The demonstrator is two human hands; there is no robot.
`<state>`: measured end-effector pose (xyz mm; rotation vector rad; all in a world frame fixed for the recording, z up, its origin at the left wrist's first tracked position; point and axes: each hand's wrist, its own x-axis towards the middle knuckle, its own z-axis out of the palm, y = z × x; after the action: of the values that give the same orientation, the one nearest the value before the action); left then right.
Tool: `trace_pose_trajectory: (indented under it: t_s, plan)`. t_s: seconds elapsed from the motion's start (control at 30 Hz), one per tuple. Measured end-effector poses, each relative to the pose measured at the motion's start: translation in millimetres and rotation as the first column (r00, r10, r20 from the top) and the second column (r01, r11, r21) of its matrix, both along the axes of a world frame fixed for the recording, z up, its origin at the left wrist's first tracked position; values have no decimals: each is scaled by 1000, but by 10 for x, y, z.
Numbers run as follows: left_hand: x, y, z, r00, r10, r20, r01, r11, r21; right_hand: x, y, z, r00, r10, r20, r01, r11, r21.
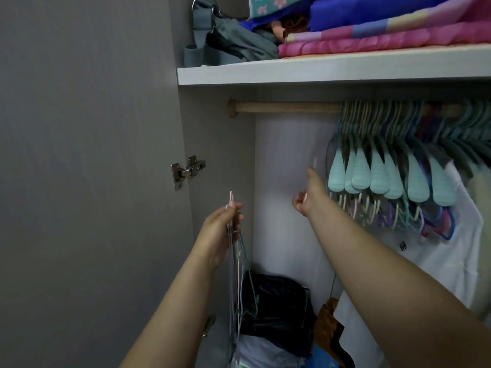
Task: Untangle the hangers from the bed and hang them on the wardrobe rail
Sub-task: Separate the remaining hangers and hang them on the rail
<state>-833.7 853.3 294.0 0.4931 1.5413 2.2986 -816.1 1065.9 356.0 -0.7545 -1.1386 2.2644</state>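
A bunch of thin hangers (240,264) hangs straight down from the left hand (224,225), in front of the wardrobe's left inner wall. They are slim wire-like frames in pale pink, mint green and grey, pressed flat against one another, with one pink hook tip standing up above the fingers. The left hand's fingers are curled round the necks of the bunch, gripping it just below the hooks. The lower ends of the frames reach down beside a dark folded garment (276,306) on the wardrobe floor.

The right hand (309,193) reaches up and forward toward the hangers already on the rail. Its forefinger points upward and the other fingers are loosely bent; a faint, blurred pale sliver shows at the fingertip, and whether the hand holds anything there cannot be told.

The wooden rail (287,107) runs under a white shelf (318,71); its left stretch is bare. To the right it carries a dense row of hung hangers (388,166), many with broad mint-green shoulder ends, thinner pink, purple and blue ones beneath. A white T-shirt (451,251) hangs at the far right. Folded pink and blue bedding (385,33) lies on the shelf, beside a grey bag (225,38). A metal door hinge (187,171) sits on the left.
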Motion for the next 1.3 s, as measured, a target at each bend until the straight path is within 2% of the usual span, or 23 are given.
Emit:
trace_pose_trajectory:
  t_s: [0.07,0.17,0.27,0.33,0.37,0.4,0.47,0.53,0.57,0.6,0.63,0.67,0.73,0.77,0.83,0.9,1.03,1.2,1.3]
  plan:
    - [-2,-41,-4,998,-18,65,16,999,39,55,40,-80,994,-75,-77,75,997,-2]
    - [4,-101,-47,988,19,151,-28,998,62,213,46,-315,993,-62,-102,59,998,-34]
    - [51,-168,-134,982,70,177,-82,994,67,409,-140,-722,997,79,25,-76,990,-120]
    - [97,-206,-197,983,63,173,-80,993,91,569,-382,-964,954,252,166,-258,966,21]
    - [123,-221,-228,984,55,171,-73,992,105,637,-503,-1068,901,343,264,-395,901,178]
    - [153,-233,-254,984,46,170,-66,991,117,692,-596,-1152,844,402,356,-521,772,364]
    - [214,-253,-294,985,45,169,-67,989,131,710,-682,-1347,742,437,508,-662,364,655]
    - [260,-281,-313,984,72,161,-95,986,140,689,-700,-1518,634,343,693,-736,-7,677]
    - [275,-299,-313,984,86,155,-109,983,149,693,-698,-1603,585,268,765,-769,-114,628]
    - [286,-317,-304,984,92,149,-116,981,157,729,-713,-1660,562,226,796,-785,-160,599]
    - [291,-333,-291,985,92,146,-115,980,160,753,-747,-1710,579,245,778,-778,-119,617]
    - [299,-345,-275,986,85,144,-107,983,152,783,-792,-1718,639,311,703,-739,-6,674]
    - [320,-345,-250,990,64,128,-79,991,110,815,-884,-1644,793,399,460,-582,274,766]
    - [344,-330,-249,993,50,110,-59,995,77,803,-924,-1553,845,407,348,-498,357,791]
    - [406,-279,-280,998,15,53,-15,1000,-3,762,-995,-1298,878,428,216,-399,403,824]
    - [457,-221,-334,1000,3,-10,-4,997,-76,729,-1058,-1023,879,436,192,-356,336,872]
    - [473,-173,-405,997,58,-45,-64,990,-128,674,-1004,-731,884,239,401,-413,0,911]
    - [421,-166,-518,994,106,-30,-110,975,-191,683,-1023,-718,872,213,440,-425,-113,898]
    - [418,-142,-595,993,106,-51,-116,963,-243,659,-1006,-706,871,127,474,-444,-205,872]
